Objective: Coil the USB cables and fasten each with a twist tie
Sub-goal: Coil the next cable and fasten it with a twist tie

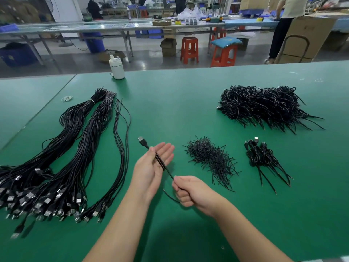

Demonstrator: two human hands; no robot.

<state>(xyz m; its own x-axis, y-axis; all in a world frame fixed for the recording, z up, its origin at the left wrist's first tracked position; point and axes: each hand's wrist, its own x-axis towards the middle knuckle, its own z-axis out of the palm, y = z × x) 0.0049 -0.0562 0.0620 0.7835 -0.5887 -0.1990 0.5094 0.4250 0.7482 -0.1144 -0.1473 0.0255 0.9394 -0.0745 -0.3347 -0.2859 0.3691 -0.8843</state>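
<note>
Over the green bench (188, 103), the left hand (151, 167) is held palm up with its fingers straight, and a black cable (160, 161) lies across the palm, its thumb pressing the cable near the plug (142, 141), which sticks out to the far left. The right hand (190, 191) is curled into a fist around the same cable just near of the left palm, and a short loop of cable hangs below the fist. On the left lie long bundles (75, 148) of uncoiled cables, their plugs massed at the near edge. Right of the hands sits a heap of ties (209, 157), then a small group of coiled cables (264, 157), and far right a large pile (264, 106) of coiled ones. A white bottle (116, 68) stands at the far edge.
</note>
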